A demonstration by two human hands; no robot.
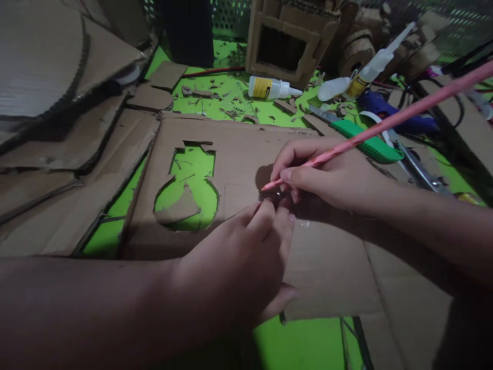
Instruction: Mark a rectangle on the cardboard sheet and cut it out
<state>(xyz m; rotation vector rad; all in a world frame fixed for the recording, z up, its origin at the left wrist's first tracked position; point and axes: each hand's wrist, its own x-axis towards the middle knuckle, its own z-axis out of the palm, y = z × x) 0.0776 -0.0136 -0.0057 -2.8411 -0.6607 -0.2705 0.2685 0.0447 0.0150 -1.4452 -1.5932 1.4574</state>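
Observation:
My right hand (pixel 327 169) grips a long pink pencil (pixel 370 134). The pencil's point meets the brown cardboard sheet (pixel 323 272), or hangs just above it. Against the same sheet, beside the pencil tip, my left hand (pixel 242 252) has its fingers bent and pressed together. Something small and shiny shows by its fingertips, too hidden to name. A faint drawn rectangle (pixel 236 198) lies left of the pencil tip. Further left, a bulb-shaped opening (pixel 188 200) is cut through the sheet, showing the green surface and a loose cardboard scrap beneath.
Stacked cardboard pieces (pixel 50 139) fill the left side. Behind the sheet are a glue bottle (pixel 269 88), a second glue bottle (pixel 370 72), a cardboard box with a square opening (pixel 285 41) and scattered scraps. A green utility knife (pixel 367 140) lies near my right wrist, by a blue tool (pixel 396 110).

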